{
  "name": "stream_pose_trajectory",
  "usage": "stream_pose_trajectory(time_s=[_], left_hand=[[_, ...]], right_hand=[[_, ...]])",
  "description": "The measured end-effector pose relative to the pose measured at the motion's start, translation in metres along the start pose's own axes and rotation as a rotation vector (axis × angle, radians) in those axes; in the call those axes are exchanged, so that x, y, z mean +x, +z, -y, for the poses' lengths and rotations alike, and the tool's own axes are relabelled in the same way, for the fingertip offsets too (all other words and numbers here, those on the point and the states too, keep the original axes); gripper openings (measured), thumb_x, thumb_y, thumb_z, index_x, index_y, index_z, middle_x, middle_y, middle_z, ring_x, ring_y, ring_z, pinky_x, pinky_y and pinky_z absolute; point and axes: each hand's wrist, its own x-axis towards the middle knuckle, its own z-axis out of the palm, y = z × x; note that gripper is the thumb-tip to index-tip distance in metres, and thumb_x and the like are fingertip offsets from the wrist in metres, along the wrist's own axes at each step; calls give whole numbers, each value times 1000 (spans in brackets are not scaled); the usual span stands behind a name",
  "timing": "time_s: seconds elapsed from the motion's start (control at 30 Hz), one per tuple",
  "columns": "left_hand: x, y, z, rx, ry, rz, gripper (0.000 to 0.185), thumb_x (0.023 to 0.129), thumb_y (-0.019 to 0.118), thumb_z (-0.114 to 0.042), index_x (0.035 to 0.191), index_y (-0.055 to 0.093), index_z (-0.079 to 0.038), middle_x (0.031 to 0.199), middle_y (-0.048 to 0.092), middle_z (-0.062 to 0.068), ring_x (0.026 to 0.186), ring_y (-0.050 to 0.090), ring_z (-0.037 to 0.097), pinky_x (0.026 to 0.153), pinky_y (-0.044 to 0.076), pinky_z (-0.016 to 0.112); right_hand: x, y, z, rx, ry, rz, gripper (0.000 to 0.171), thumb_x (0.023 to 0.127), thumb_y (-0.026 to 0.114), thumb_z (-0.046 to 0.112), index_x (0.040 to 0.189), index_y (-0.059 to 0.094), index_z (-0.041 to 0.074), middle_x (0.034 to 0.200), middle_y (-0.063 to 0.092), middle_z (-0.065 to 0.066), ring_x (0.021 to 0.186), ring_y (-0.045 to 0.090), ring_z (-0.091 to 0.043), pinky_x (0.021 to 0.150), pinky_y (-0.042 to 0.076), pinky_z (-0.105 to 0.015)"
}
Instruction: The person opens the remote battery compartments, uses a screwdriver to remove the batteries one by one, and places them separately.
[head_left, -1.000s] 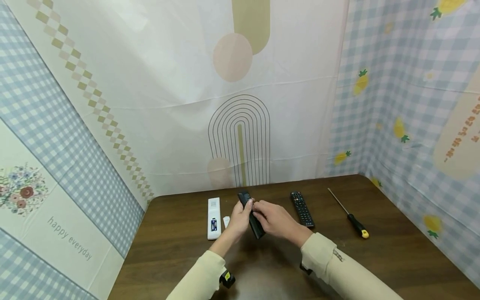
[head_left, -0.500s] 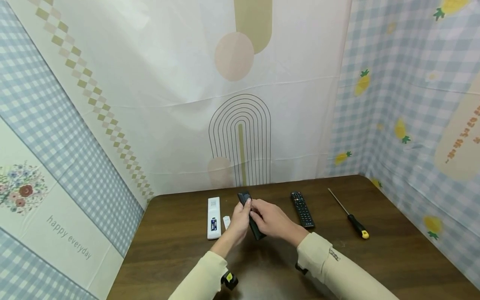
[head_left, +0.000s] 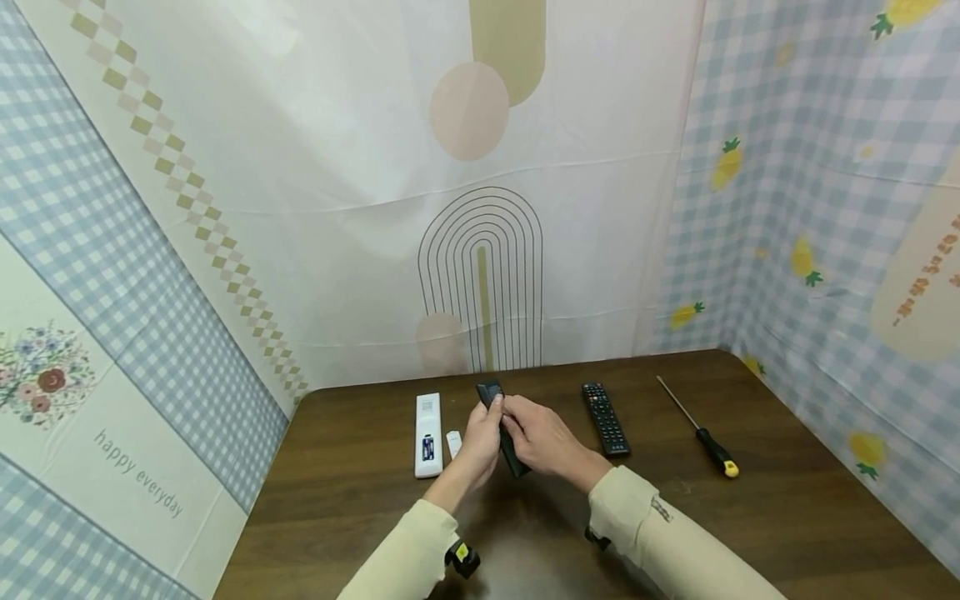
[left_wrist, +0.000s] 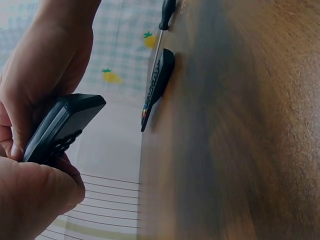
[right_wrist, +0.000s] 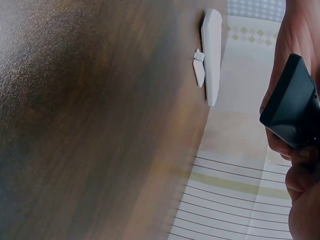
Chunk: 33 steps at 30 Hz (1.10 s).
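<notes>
While both hands meet over the middle of the table (head_left: 787, 500), they hold a black remote (head_left: 501, 425) between them. It is a long thin thing. Its long way runs from the far wall back toward the person, leaning a little to the right at the near end. The far end points at the wall and sticks out past the fingers. The near end pokes out under the right hand (head_left: 542, 437). The remote is up off the wood, not lying on it.

The left hand (head_left: 480, 438) comes in from the left and wraps around the left side of the remote, with its fingers curled on it. In the left wrist view the buttons face the left palm. The right hand comes in from the right, and its fingers bend over the top and right side, so it grips the remote too. Both arms wear pale yellow sleeves and reach forward, bent at the elbows, with the wrists close together.

A white remote (head_left: 427, 433) lies flat just left of the hands, also pointing at the wall. Its back is open and a blue battery shows. A small white cover (head_left: 452, 442) lies beside it. To the right lies a second black remote (head_left: 605, 417), buttons up. Farther right is a screwdriver (head_left: 699, 430) with a black and yellow handle.
</notes>
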Motion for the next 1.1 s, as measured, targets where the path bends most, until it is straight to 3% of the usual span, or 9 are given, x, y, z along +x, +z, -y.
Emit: stream_pose_trajectory(time_s=[0.27,0.57,0.87,1.1], left_hand=[[1,0,3,3,-31,5,47,119,30,-30,150,40,4,137,60,15,118,62,12,108,51,29],[4,-3,8,16,-37,34,47,119,30,-31,149,42,3,128,63,11,111,63,11,100,53,26],[4,-5,10,13,-43,26,45,119,32,-32,146,46,2,122,65,8,107,64,10,97,55,25],[5,-5,11,-8,-46,5,40,119,35,-31,133,53,2,113,65,3,103,64,10,94,54,24]], right_hand=[[-1,2,-2,-25,3,12,7,108,60,12,102,59,16,87,56,5,73,45,-7,66,41,-22],[-1,-2,-4,-1,19,75,5,109,56,12,105,60,14,87,55,4,73,44,-9,68,40,-23],[-5,6,-10,13,25,40,8,111,55,13,107,60,17,98,58,4,77,45,-7,70,44,-21],[-7,9,-11,63,35,4,5,109,61,14,105,61,17,99,59,4,78,49,-6,69,48,-21]])
